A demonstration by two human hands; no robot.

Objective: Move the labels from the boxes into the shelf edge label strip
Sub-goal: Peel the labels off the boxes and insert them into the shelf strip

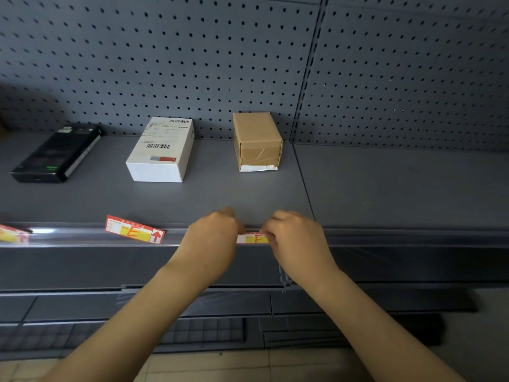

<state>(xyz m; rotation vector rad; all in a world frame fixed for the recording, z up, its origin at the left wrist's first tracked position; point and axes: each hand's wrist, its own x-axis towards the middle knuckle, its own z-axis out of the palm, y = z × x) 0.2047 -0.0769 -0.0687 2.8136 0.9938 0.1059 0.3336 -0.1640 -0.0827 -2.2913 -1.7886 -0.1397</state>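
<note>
Both forearms bare; no sleeves, apparently no jewellery.

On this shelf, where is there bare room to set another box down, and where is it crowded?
Bare room: the shelf right of the brown box, and the strip between the boxes and the label strip. Crowded: the back row, with black device, white box and brown box, and the edge where both hands grip a label.

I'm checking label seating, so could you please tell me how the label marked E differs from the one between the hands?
The E label sits tilted and untouched; the held label lies level along the strip, pinched by the left hand and right hand. The E label shows fully; the held label is partly covered. Both are red and yellow.
</note>
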